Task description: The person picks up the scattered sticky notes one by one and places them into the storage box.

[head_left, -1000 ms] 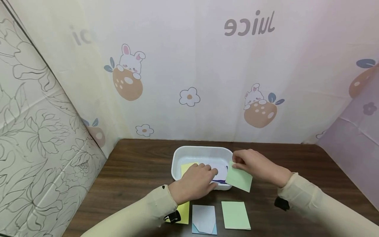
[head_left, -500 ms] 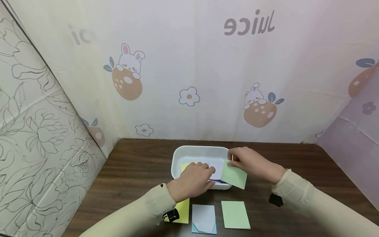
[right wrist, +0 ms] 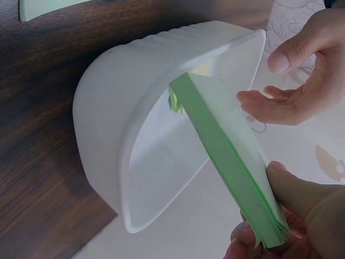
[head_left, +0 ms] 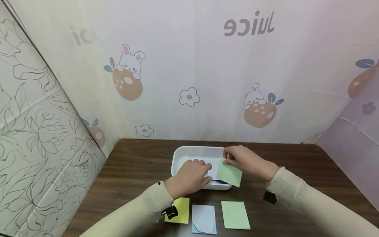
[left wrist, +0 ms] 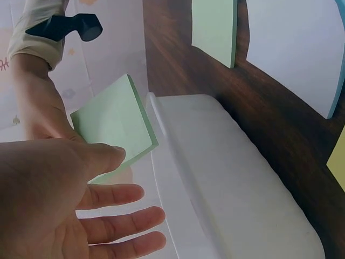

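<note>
My right hand (head_left: 247, 161) pinches a pale green sticky note pad (head_left: 229, 172) by one end, above the right side of a white plastic bin (head_left: 217, 186). The pad's thick edge shows ragged, loose sheets at its ends in the right wrist view (right wrist: 226, 156). Over the bin's front rim, my left hand (head_left: 190, 177) hovers with fingers relaxed and apart, and it holds nothing. In the left wrist view its thumb overlaps the green pad (left wrist: 116, 127), but I cannot tell whether they touch. Something white and dark purple (head_left: 219, 181) lies inside the bin, mostly hidden.
Along the front of the dark wood table (head_left: 139, 171) lie a yellow pad (head_left: 182, 212), a blue pad with a white top sheet (head_left: 203, 218) and another green pad (head_left: 235, 215). A printed curtain (head_left: 189, 65) hangs behind the table.
My right hand has moved left with the green pad, farther over the bin. My left hand has shifted slightly left and uncovers more of the yellow pad on the table.
</note>
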### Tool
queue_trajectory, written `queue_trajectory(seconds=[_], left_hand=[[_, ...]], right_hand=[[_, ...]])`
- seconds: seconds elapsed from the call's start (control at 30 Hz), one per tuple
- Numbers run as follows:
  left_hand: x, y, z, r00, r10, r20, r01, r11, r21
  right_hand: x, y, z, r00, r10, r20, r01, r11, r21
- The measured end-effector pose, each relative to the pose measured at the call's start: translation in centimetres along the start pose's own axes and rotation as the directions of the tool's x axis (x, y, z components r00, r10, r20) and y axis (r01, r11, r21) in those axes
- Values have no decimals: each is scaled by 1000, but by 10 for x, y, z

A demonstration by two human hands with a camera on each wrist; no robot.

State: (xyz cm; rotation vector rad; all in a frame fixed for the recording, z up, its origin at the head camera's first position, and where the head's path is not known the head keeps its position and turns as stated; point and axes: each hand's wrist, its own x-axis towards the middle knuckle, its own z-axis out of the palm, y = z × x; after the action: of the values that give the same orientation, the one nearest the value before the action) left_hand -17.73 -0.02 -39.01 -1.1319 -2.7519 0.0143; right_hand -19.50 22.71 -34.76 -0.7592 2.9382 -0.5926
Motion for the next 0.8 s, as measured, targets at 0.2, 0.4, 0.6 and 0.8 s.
queue_trajectory(seconds=[0.2, 0.4, 0.6, 0.8], left_hand=[[1, -5, 1, 1000, -6, -6, 7, 1000, 9], [1, -9, 2, 1000, -22, 1, 22, 1000, 4], [0, -11, 1, 1000, -23, 4, 23, 1000, -6], [1, -13, 2, 999, -36, 22, 36, 999, -21]], right_hand=[[3, -1, 1, 1000, 10, 11, -10, 1000, 7], [7, -2, 4, 1000, 11, 22, -11, 1000, 25], [10, -4, 6, 1000, 8, 26, -9, 999, 33], [13, -5, 6, 1000, 11, 22, -12, 1000, 17]])
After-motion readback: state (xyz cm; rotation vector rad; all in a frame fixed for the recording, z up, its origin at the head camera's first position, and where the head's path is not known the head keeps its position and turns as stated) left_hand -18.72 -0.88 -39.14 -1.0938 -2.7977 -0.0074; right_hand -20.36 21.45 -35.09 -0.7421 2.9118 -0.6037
